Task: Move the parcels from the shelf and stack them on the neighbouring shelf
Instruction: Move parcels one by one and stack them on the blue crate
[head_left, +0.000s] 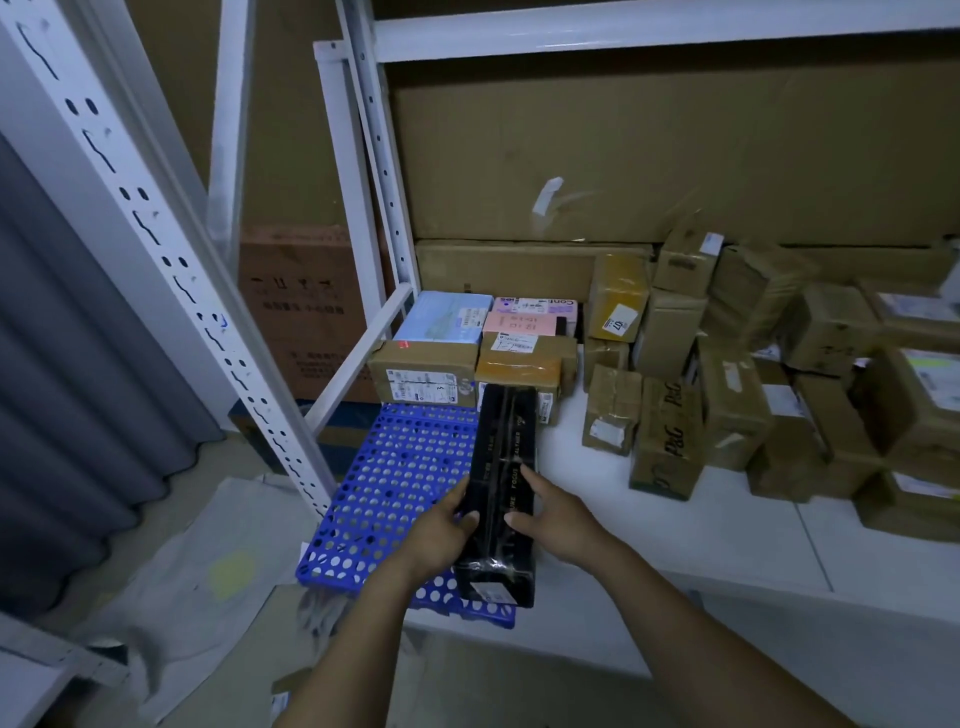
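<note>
We look into a dim, bluish storage corner framed by a white steel rack. Its slotted upright (156, 223) slants down from 10 o'clock, and a crossbeam (623, 31) runs along 1 o'clock above the white shelf board (675, 545) at 4 o'clock. Large flat cardboard sheets (649, 145) back the rack at 12 to 1 o'clock, and a printed brown carton (301, 312) stands behind the posts at 10 o'clock. At 9 o'clock we find a grey rippled surface (62, 338), curtain or panel we cannot tell, and at 7 o'clock pale crumpled sheeting (197, 561) lies on the floor.

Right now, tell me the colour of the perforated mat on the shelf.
The mat is blue; head view.
</note>
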